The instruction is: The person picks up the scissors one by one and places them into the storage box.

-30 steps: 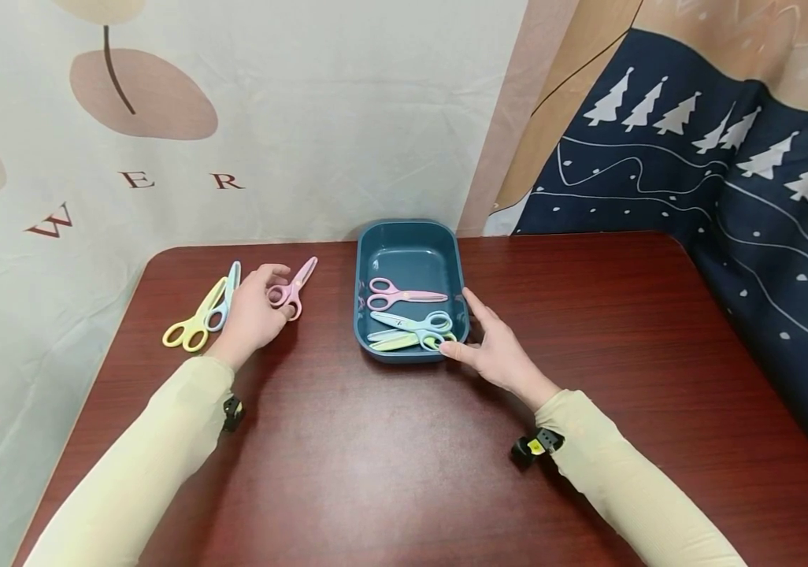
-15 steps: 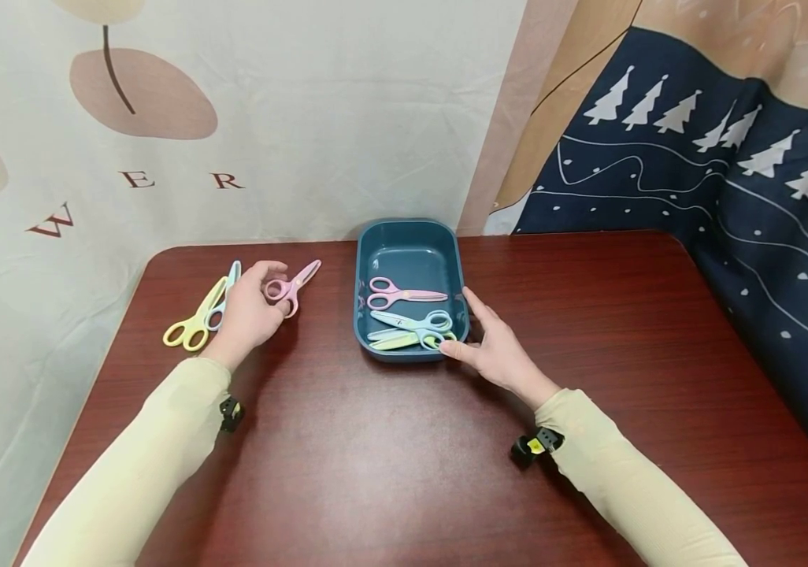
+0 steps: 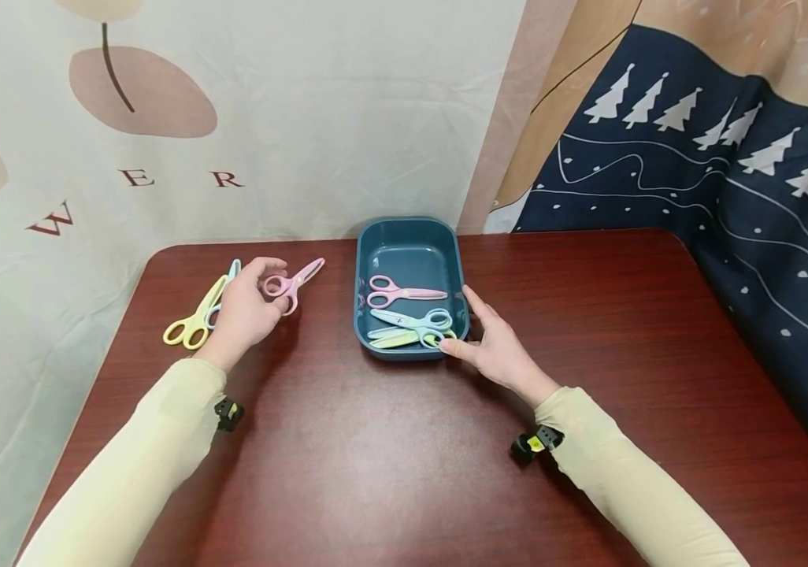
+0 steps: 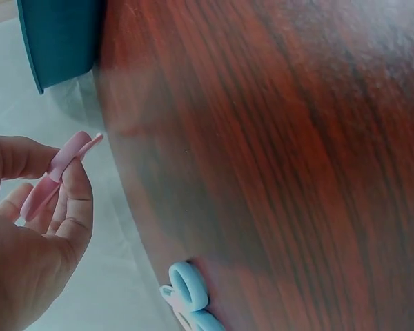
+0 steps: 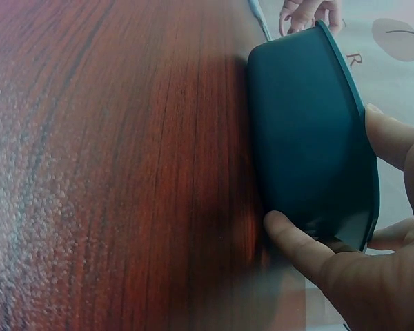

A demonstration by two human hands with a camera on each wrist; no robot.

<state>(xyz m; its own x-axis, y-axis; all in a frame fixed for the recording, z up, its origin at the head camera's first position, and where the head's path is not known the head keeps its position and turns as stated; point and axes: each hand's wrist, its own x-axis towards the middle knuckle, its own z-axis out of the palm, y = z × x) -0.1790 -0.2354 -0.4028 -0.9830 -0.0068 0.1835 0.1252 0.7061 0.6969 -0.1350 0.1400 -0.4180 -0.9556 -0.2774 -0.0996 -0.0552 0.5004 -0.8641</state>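
Pink scissors [image 3: 290,288] are pinched by their handles between the thumb and fingers of my left hand [image 3: 244,309]; the left wrist view shows the grip on the pink handle [image 4: 67,156]. Beside that hand lie yellow scissors [image 3: 194,323] and light blue scissors [image 3: 235,269], the latter partly hidden by the hand. My right hand [image 3: 499,346] holds the near right corner of a dark teal tray [image 3: 411,353], its thumb on the rim. Inside the tray are another pair of pink scissors [image 3: 404,294], light blue scissors [image 3: 413,321] and green ones [image 3: 397,341] beneath.
The tray stands at the back edge of a dark red wooden table [image 3: 376,449]. Behind the table hangs a pale cloth [image 3: 319,118] with printed letters, and a navy cloth [image 3: 631,165] with white trees is at the right.
My left hand has shifted slightly left and back with the pink scissors, whose blades have turned a little to the right. The right hand and the tray have stayed in place.
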